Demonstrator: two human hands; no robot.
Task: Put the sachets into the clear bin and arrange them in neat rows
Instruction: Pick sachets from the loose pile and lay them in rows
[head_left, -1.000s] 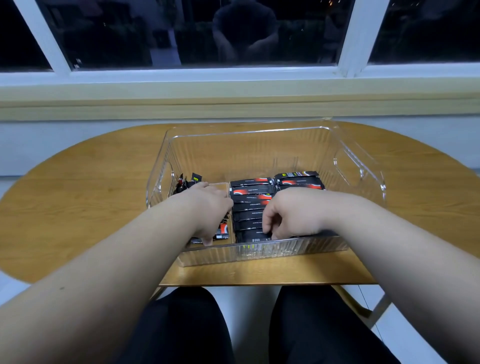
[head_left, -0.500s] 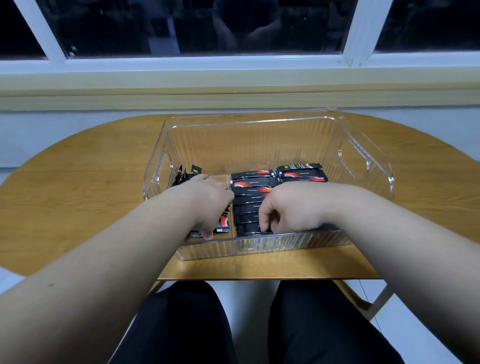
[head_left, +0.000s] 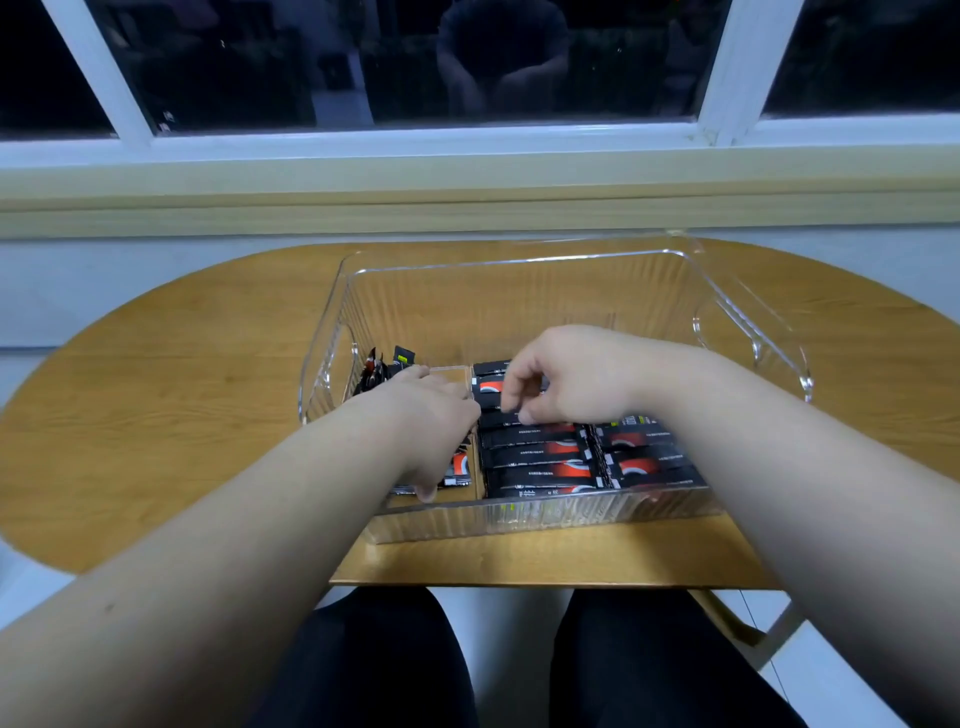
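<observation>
Lying left-to-right in clear bin, sachets; right hand pinches 1, left hand grip unclear.

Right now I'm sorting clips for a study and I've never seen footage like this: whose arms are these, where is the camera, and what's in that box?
There is no machine here: a person wears one camera on the head, looking forward and down, so the two arms reaching in are that person's own. A clear bin stands on a wooden table. Black-and-red sachets lie flat in rows in its near part; a few more stand loosely at its left end. The left hand rests on sachets in the near left corner. The right hand curls its fingers over the middle row; whether they pinch a sachet I cannot tell.
</observation>
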